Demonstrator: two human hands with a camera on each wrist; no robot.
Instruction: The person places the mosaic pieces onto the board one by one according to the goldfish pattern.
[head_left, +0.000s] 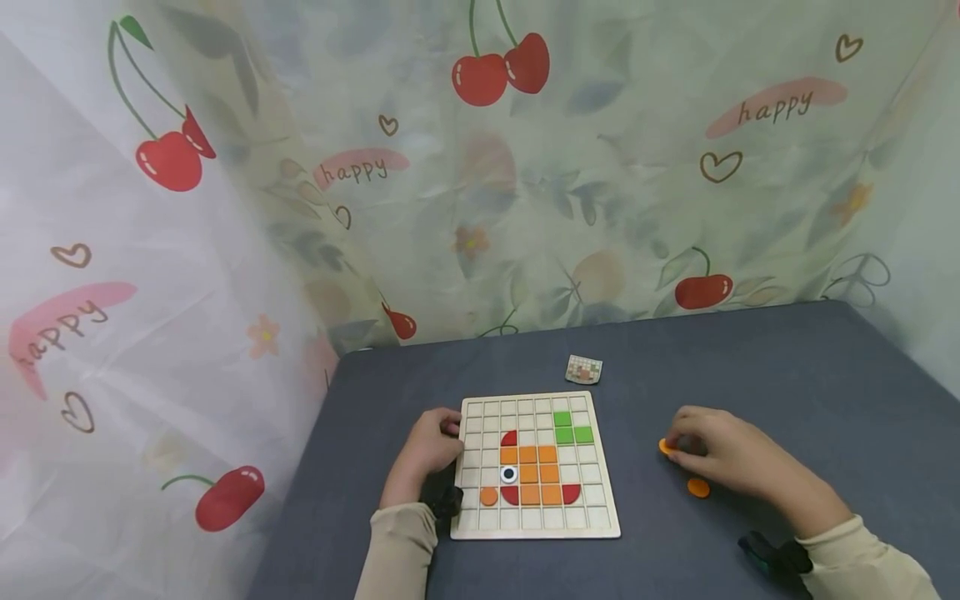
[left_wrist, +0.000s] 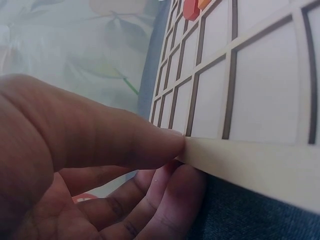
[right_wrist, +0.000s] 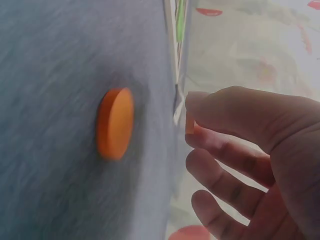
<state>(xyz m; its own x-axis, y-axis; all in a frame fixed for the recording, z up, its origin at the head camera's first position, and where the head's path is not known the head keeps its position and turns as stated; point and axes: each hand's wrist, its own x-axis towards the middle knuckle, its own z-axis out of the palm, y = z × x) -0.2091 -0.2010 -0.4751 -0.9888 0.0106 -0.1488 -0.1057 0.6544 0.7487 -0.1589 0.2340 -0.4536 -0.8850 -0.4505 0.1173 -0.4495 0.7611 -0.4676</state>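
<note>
My left hand (head_left: 429, 446) grips the left edge of a wooden grid board (head_left: 474, 525); in the left wrist view the thumb (left_wrist: 135, 145) lies on the rim and the fingertips (left_wrist: 187, 182) curl below it. On the board are orange squares (head_left: 528, 473), red quarter-round pieces (head_left: 572, 494), green squares (head_left: 583, 435), a white eye piece (head_left: 509, 474) and an orange round piece (head_left: 489, 497). To the right of the board, my right hand (head_left: 723, 446) pinches an orange piece (right_wrist: 190, 122) between thumb and index finger. Another orange disc (head_left: 698, 487) rests on the table beneath that hand.
A small pattern card (head_left: 583, 370) lies behind the board on the dark grey table (head_left: 420, 371). Printed curtains (head_left: 585, 208) hang along the table's back and left sides. A dark wrist device (head_left: 776, 554) sits by the right sleeve.
</note>
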